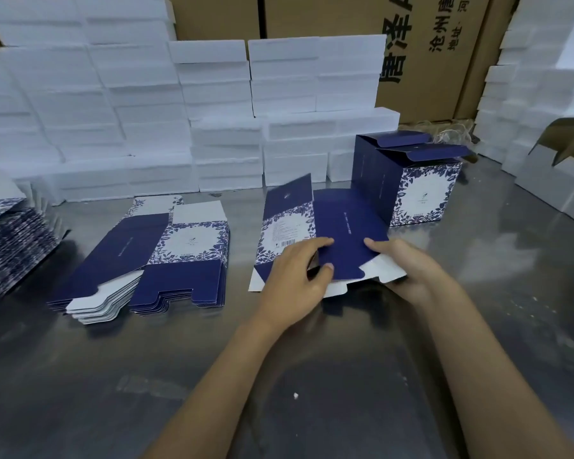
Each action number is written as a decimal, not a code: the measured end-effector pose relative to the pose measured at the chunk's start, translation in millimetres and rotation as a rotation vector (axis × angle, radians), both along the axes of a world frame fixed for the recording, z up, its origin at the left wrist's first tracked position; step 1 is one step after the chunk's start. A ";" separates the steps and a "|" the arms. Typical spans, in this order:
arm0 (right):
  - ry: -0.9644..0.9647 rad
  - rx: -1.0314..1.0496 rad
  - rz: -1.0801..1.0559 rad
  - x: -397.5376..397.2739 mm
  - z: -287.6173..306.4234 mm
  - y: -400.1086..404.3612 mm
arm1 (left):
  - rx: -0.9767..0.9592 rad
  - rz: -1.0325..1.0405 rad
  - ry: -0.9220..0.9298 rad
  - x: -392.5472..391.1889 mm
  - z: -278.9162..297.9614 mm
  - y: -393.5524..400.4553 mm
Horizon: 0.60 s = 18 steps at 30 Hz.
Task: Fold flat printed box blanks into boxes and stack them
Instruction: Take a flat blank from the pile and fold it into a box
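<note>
"沧州" on brown carton (pixel 444 54)

Packing workshop: steel worktable (pixel 478 326), walls of white foam blocks (pixel 113 104), printed shipping cartons (pixel 421 54) behind.

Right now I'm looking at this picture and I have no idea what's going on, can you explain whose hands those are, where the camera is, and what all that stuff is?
There is no machine here. One camera, worn on a person's head, looks down at their own bare hands over a shiny metal table. The left hand and right hand both grip a blue printed box blank, bending its bottom flaps. To the left lies a pile of flat blanks, with another pile at the far left edge. Behind the held blank stand folded boxes, top flaps open. White foam blocks are stacked along the back.
</note>
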State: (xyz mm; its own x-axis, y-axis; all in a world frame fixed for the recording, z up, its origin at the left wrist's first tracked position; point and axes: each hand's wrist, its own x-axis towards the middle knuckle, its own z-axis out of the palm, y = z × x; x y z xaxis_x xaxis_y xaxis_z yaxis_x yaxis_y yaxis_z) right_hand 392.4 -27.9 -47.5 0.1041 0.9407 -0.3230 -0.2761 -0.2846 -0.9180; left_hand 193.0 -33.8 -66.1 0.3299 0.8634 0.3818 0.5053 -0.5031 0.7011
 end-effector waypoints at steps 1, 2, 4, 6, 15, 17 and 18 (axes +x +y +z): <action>0.019 -0.003 0.005 1.5 -0.8 -0.8 | -0.045 0.008 -0.045 -3.8 0.6 1.5; 0.047 0.014 0.012 3.8 -2.1 -0.9 | -0.054 0.044 -0.090 -8.6 1.0 3.8; 0.107 0.073 0.043 5.4 -2.6 -2.5 | 0.016 0.201 -0.140 -21.9 3.5 9.4; 0.174 0.144 0.097 3.5 -1.7 -3.9 | 0.063 0.321 -0.196 -37.9 8.5 16.3; 0.147 0.100 0.156 -7.1 -1.0 -7.0 | -0.619 0.092 -0.703 -85.5 25.1 20.9; 0.140 0.158 0.174 -8.0 -3.8 -6.5 | -0.572 0.087 -0.702 -87.0 25.4 22.5; 0.140 0.202 0.175 -8.9 -5.1 -5.9 | -0.541 0.081 -0.689 -87.4 26.0 22.6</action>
